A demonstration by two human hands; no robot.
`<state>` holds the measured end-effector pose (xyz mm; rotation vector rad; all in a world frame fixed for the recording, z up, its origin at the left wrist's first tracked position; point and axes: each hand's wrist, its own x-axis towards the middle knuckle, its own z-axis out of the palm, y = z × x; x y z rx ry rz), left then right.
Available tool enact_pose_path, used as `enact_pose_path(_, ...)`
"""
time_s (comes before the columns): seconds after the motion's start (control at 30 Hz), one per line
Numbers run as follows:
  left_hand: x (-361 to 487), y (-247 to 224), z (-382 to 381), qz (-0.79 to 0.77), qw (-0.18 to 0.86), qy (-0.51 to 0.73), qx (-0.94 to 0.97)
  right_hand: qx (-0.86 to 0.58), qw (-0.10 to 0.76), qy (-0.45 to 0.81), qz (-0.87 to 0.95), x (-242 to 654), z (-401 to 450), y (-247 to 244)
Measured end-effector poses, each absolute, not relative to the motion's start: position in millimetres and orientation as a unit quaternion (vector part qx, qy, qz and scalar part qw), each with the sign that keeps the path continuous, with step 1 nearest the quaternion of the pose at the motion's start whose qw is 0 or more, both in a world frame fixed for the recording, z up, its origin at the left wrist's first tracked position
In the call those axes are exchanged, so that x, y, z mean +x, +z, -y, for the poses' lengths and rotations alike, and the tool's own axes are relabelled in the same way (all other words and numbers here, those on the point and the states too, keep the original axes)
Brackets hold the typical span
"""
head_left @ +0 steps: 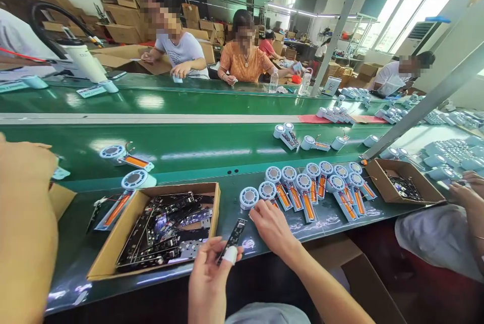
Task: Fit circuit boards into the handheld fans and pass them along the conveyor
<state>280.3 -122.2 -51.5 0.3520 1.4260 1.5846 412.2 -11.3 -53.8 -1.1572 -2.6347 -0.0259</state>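
My left hand (212, 273), with a white wrap on the thumb, pinches a narrow black circuit board (237, 232) near the table's front edge. Just right of the board's upper end is my right hand (275, 229), fingers closed together; what they hold, if anything, is hidden. Beyond that hand lie a light-blue handheld fan body (249, 197) and another fan body (267, 190), whose handle my hand partly covers. Several more fan bodies (303, 182) with orange strips in their open handles lie to the right. A cardboard box (216, 213) of black circuit boards stands left of my hands.
A green conveyor (212, 142) carries a few fan parts. A second box of boards (427, 195) stands right, beside a co-worker's hands (467, 187). A slanted metal post (412, 112) rises there. Another person's arm (26, 228) fills the left edge. People sit across the line.
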Motion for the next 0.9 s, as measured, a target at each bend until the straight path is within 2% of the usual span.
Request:
enact_pose_path(0.2, 281, -66, 125, -0.617, 0.535, 0.513, 0.265, -0.386, 0.286, 0.206, 0.853, 426, 15, -60)
enact_pose_path(0.33, 274, -74, 124, -0.606, 0.548, 0.520, 0.250, -0.375, 0.335, 0.246, 0.829, 427, 15, -67)
enact_pose_path(0.63, 282, -74, 109, -0.556, 0.560, 0.590, 0.171, -0.371, 0.312, 0.349, 0.802, 424, 19, -51)
enact_pose_path(0.77, 279, -74, 105, -0.552, 0.551, 0.590, 0.209, -0.387, 0.271, 0.286, 0.834, 419, 28, -48)
enact_pose_path(0.9, 278, -68, 102, -0.621, 0.507, 0.530, 0.277, -0.375, 0.206, 0.183, 0.885, 415, 37, -53)
